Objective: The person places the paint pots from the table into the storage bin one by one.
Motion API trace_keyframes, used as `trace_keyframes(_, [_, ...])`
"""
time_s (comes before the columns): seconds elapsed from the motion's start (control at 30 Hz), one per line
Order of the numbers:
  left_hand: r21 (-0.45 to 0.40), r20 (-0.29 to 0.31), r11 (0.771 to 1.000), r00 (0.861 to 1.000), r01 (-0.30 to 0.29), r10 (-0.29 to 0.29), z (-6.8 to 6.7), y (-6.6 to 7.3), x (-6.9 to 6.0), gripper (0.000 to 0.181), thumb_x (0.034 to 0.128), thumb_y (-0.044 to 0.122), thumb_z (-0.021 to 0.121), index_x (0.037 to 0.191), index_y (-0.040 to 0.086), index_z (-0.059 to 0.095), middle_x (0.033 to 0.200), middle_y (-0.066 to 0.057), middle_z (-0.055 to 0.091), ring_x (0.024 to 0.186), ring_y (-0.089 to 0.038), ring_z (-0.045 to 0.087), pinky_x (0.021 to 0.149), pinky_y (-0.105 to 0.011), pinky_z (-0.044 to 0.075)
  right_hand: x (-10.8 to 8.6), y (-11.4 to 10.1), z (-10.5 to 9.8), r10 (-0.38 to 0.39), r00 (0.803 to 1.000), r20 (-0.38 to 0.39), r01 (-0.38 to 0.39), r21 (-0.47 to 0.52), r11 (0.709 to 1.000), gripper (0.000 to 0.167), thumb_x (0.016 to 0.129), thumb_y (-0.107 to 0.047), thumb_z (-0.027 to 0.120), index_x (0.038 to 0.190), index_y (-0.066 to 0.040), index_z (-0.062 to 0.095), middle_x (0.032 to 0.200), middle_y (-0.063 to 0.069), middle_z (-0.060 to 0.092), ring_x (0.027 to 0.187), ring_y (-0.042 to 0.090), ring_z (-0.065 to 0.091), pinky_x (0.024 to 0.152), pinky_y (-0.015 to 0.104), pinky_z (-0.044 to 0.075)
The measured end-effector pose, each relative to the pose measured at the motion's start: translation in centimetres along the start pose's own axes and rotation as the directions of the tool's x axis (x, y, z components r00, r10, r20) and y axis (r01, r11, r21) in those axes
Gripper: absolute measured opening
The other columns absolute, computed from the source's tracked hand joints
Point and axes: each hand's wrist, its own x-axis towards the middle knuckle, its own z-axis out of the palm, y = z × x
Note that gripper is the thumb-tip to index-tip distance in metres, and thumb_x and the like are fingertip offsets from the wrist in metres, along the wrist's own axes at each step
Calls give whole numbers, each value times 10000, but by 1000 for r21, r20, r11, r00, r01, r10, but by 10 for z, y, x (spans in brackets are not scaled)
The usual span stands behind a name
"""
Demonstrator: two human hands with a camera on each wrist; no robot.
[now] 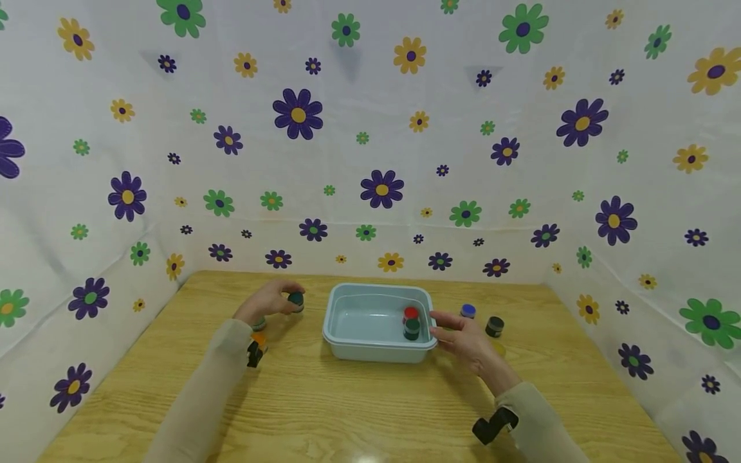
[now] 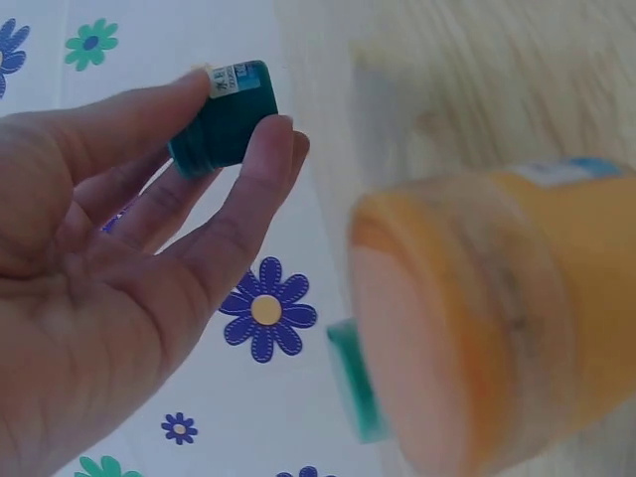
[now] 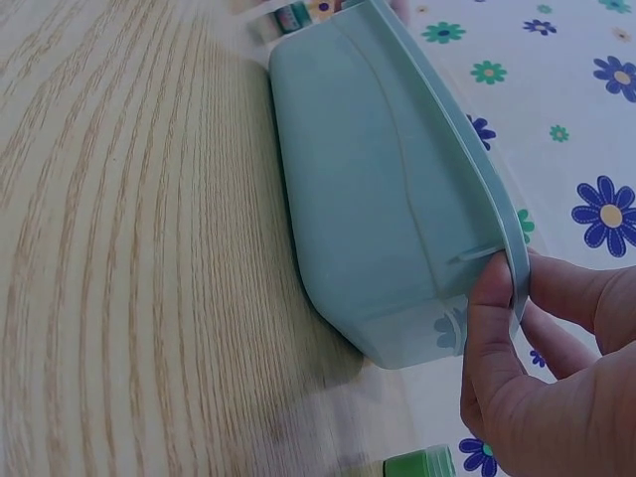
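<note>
My left hand [image 1: 267,303] pinches a dark green paint jar [image 1: 296,299] between thumb and fingertips, left of a light blue plastic tub [image 1: 373,354]. In the left wrist view the jar [image 2: 234,119] is tilted, with part of its label showing. With thumb and fingers, my right hand [image 1: 473,344] grips the tub's right rim, which the right wrist view shows with fingers on both sides of the rim [image 3: 512,234]. Inside the tub, at its right end, a red paint jar [image 1: 410,313] and another dark green jar [image 1: 411,330] stand close together.
Right of the tub are a blue-lidded jar [image 1: 467,310], a black jar [image 1: 494,326] and a partly hidden yellow jar [image 1: 499,348]. An orange jar [image 1: 258,338] and a green jar [image 1: 258,325] sit near my left wrist. Flowered cloth [image 1: 347,244] borders the wooden table [image 1: 347,411].
</note>
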Motion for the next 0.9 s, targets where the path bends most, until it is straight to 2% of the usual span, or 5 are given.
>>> trace_keyframes(0.2, [15,12,998,998,-68,68,-2,6,1,460,908,99,686,1335,9,543,1391,-231,524,1138,-327,590,964,-466,532,0,0,0,-9,1000,4,9,-1,1000,443,925,-62,661,1358,-37,570,1421,185,519,1073,199,606,902,314,579])
trace_keyframes(0.5, [-134,-4,979,988,-155,156,2,6,5,480,918,188,695,1353,49,547,1321,-203,563,1038,-271,660,897,-402,582,-2,0,1,-10,1000,13,10,-5,1000,452,933,-69,652,1372,-29,552,1421,189,516,1068,192,602,909,315,575])
trace_keyframes(0.6, [-105,-53,973,978,-206,201,4,8,7,481,909,211,707,1343,62,567,1276,-170,597,1061,-280,653,875,-380,591,-2,0,1,-11,1000,12,11,-3,1000,453,935,-74,650,1374,-26,549,1426,195,509,1057,188,601,900,302,577])
trace_keyframes(0.73, [-42,-117,977,972,-208,202,9,15,7,465,891,230,723,1319,94,601,1233,-110,639,1077,-273,640,887,-398,583,-3,-1,1,-16,1000,13,16,-7,1000,451,939,-70,643,1377,-23,545,1433,200,501,1050,182,602,898,296,577])
trace_keyframes(0.9, [-26,-138,974,965,-227,222,14,24,8,474,880,224,712,1323,90,609,1213,-98,660,1043,-257,648,867,-401,582,-3,-1,1,-23,1000,17,23,-7,1000,449,940,-66,640,1376,-17,544,1435,205,498,1059,182,604,912,314,574])
